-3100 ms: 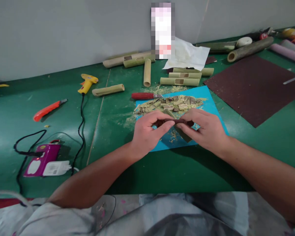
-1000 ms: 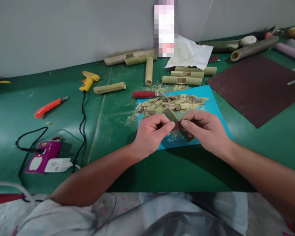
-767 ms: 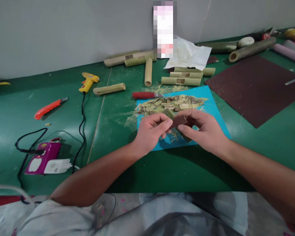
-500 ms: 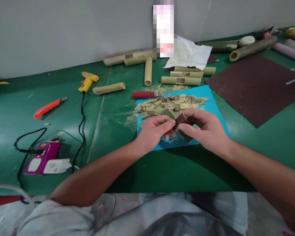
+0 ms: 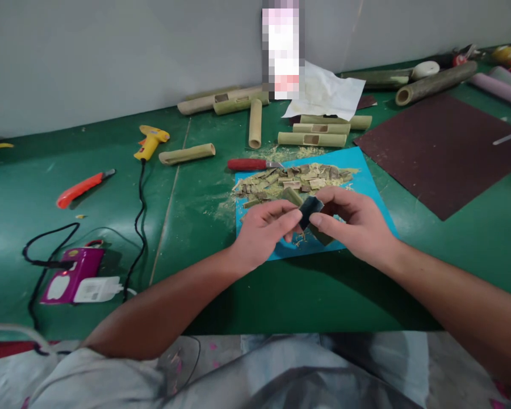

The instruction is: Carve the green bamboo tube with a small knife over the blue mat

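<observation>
Between both hands is a small dark piece of sandpaper (image 5: 310, 211), its blackish-blue face toward me. My left hand (image 5: 259, 230) pinches its left edge with thumb and fingers. The right edge is pinched by my right hand (image 5: 353, 221). Just beneath the hands, a green bamboo piece (image 5: 293, 197) lies partly hidden on a blue sheet (image 5: 372, 182). Bamboo chips and shavings (image 5: 292, 184) are heaped on the sheet. At its upper left edge rests a red-handled knife (image 5: 247, 165).
Cut bamboo tubes (image 5: 313, 140) lie behind the blue sheet. A large brown sheet (image 5: 434, 153) is at right. To the left are a yellow glue gun (image 5: 151, 142) with its cord, an orange utility knife (image 5: 80, 190) and a purple power strip (image 5: 79, 272).
The sandpaper has been turned in the fingers: its brown side faced me before, and the dark bluish side shows now. Both hands stay in nearly the same place.
</observation>
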`<control>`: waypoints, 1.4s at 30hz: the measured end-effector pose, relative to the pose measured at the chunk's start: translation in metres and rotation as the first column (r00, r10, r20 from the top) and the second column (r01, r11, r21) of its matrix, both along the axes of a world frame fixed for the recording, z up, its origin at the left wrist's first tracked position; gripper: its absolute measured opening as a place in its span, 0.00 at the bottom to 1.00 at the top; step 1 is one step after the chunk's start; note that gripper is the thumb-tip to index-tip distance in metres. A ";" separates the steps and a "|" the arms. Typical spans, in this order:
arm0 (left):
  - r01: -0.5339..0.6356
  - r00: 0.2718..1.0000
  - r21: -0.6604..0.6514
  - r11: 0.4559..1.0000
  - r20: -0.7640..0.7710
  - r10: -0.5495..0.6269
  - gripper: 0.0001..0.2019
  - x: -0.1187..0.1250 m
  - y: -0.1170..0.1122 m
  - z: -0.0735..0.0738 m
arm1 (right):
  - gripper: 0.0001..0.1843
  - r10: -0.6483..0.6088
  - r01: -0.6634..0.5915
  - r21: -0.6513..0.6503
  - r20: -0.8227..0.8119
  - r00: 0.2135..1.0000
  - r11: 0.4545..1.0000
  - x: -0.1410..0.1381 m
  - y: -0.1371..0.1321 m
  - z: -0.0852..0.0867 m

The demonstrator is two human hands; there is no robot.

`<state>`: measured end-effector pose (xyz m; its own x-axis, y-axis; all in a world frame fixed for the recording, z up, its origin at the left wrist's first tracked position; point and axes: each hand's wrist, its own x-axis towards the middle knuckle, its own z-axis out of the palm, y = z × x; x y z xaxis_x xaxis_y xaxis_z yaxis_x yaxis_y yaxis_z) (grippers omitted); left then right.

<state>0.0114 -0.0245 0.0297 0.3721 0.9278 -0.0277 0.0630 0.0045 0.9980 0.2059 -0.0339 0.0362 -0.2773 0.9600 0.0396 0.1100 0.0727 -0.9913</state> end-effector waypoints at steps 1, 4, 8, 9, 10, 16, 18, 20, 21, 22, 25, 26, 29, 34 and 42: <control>-0.003 1.000 -0.019 1.000 0.016 0.004 0.21 -0.001 0.001 -0.001 | 0.08 0.000 0.000 -0.002 0.005 1.000 1.000 0.000 0.000 -0.001; -0.004 0.999 -0.056 0.998 0.045 0.007 0.19 -0.001 0.002 -0.004 | 0.05 0.006 -0.006 0.000 0.014 1.000 1.000 0.001 0.001 -0.002; -0.101 0.995 0.004 0.995 -0.003 0.101 0.13 0.000 0.000 -0.002 | 0.06 0.013 -0.014 -0.038 -0.008 1.000 0.999 0.001 0.001 -0.003; -0.153 0.988 0.045 0.987 -0.005 0.153 0.10 0.001 -0.001 -0.002 | 0.07 0.015 -0.016 -0.064 -0.018 1.000 0.998 0.001 0.001 -0.003; -0.203 0.979 0.094 0.975 0.009 0.203 0.08 0.001 -0.001 -0.002 | 0.09 0.018 -0.021 -0.091 -0.028 0.999 0.996 0.000 0.001 -0.002; -0.221 0.972 0.252 0.942 -0.017 0.233 0.06 0.000 -0.003 -0.006 | 0.12 0.043 -0.054 -0.154 -0.078 0.996 0.987 -0.002 0.002 -0.001; -0.203 0.973 0.290 0.935 -0.046 0.226 0.06 -0.001 -0.003 -0.006 | 0.11 0.041 -0.057 -0.156 -0.101 0.994 0.986 -0.002 0.002 -0.002; -0.155 0.976 0.390 0.908 -0.081 0.201 0.08 -0.001 -0.003 -0.006 | 0.10 0.046 -0.063 -0.139 -0.122 0.991 0.988 -0.002 0.002 -0.002; -0.116 0.978 0.453 0.884 -0.105 0.182 0.08 -0.001 -0.003 -0.005 | 0.10 0.051 -0.067 -0.122 -0.128 0.990 0.990 -0.002 0.002 -0.001; -0.080 0.977 0.515 0.853 -0.131 0.171 0.08 -0.001 -0.003 -0.005 | 0.10 0.055 -0.069 -0.105 -0.130 0.990 0.992 -0.002 0.002 -0.001; -0.074 0.968 0.653 0.754 -0.135 0.212 0.12 -0.003 -0.004 -0.005 | 0.12 0.017 -0.028 -0.097 -0.112 0.994 0.995 -0.003 0.001 -0.001; -0.108 0.964 0.690 0.715 -0.105 0.246 0.14 -0.004 -0.004 -0.006 | 0.12 -0.015 0.003 -0.109 -0.103 0.995 0.994 -0.003 0.001 -0.001; -0.170 0.946 0.785 0.596 -0.040 0.323 0.11 -0.005 -0.002 -0.007 | 0.11 -0.102 0.090 -0.143 -0.077 0.992 0.986 -0.003 0.000 -0.001; -0.112 0.930 0.793 0.599 -0.129 0.343 0.05 -0.005 0.001 -0.006 | 0.13 -0.075 0.069 -0.092 -0.064 0.995 0.993 -0.002 -0.001 -0.001; 0.048 0.918 0.701 0.711 -0.312 0.245 0.13 -0.006 -0.003 -0.003 | 0.13 -0.005 0.004 -0.030 -0.042 0.999 1.000 -0.002 -0.001 -0.001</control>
